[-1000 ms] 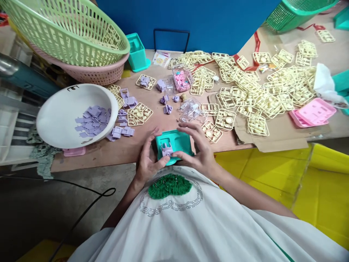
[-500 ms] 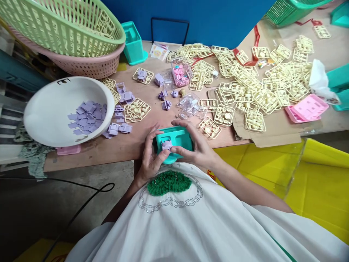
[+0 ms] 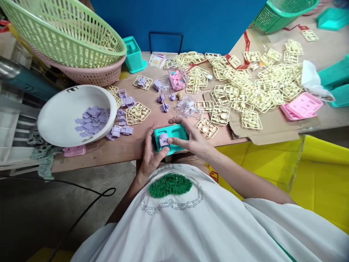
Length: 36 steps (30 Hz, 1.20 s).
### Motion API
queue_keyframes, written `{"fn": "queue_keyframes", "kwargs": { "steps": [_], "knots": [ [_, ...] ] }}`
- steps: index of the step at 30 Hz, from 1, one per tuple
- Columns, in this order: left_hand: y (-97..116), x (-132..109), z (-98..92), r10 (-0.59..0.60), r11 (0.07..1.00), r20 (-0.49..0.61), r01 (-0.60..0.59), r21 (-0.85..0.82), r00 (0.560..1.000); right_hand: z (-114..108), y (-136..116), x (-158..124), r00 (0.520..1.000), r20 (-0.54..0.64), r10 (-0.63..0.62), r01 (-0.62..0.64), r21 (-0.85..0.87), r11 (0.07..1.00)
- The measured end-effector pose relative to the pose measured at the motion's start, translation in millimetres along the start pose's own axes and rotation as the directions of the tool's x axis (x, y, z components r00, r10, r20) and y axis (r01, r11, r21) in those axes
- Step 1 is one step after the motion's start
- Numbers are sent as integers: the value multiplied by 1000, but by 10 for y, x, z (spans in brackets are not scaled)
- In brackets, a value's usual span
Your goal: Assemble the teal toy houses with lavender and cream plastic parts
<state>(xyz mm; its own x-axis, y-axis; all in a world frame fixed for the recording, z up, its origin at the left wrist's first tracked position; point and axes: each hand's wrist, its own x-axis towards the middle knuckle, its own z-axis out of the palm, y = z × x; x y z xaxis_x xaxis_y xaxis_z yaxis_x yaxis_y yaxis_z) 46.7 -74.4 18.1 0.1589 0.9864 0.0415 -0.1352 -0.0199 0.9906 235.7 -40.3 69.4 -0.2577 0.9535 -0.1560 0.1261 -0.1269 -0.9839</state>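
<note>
A teal plastic box (image 3: pixel 178 133) with recesses in its face is held between my two hands at the table's front edge. A small lilac plastic part (image 3: pixel 163 139) with a round centre sits at the left end of that face. My left hand (image 3: pixel 149 156) grips the box's left side, its thumb at the lower edge near the lilac part. Across the top and right side curls my right hand (image 3: pixel 195 140), its thumb touching the lilac part. The fingers behind the box are partly hidden.
A white bowl (image 3: pixel 60 120) of lilac pieces stands left, below stacked green (image 3: pixel 81 40) and pink baskets (image 3: pixel 89 74). Cream plastic frames (image 3: pixel 261 87) are heaped at the right. A clear box (image 3: pixel 177 79) holds pink pieces. A yellow sheet-lined container (image 3: pixel 321 174) lies below right.
The teal box has tilted so its recessed face shows more, and its rounded lower lip is less visible. Both hands still hold it. The camera view has shifted slightly.
</note>
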Motion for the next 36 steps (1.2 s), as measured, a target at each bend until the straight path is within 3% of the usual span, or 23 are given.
{"fn": "queue_keyframes", "kwargs": {
  "steps": [4,8,14,18,23,27,31,36],
  "knots": [
    [-29,18,29,-30,999,-82,27,-31,996,-14,-29,-10,999,28,-35,36,-45,998],
    [-45,-42,70,59,998,-122,-56,27,991,-25,12,-128,990,22,-142,143,-162,976],
    [-59,-161,20,215,953,2,-210,218,977,12,190,-395,996,-43,-81,75,-126,989],
    [-89,-184,9,281,911,98,-298,286,955,34,239,-468,991,-7,-136,133,-185,974],
    [-122,-209,32,340,868,122,-361,342,932,26,222,-453,981,28,-193,195,-197,961],
    [-97,-225,26,350,847,121,-369,384,929,43,156,-486,984,39,-174,178,-215,960],
    [-63,-205,35,336,862,106,-351,366,936,99,127,-536,992,-30,-125,115,-235,965],
    [-34,-158,85,251,919,0,-239,315,968,143,145,-463,992,-95,-84,65,-192,979]
  ]
}}
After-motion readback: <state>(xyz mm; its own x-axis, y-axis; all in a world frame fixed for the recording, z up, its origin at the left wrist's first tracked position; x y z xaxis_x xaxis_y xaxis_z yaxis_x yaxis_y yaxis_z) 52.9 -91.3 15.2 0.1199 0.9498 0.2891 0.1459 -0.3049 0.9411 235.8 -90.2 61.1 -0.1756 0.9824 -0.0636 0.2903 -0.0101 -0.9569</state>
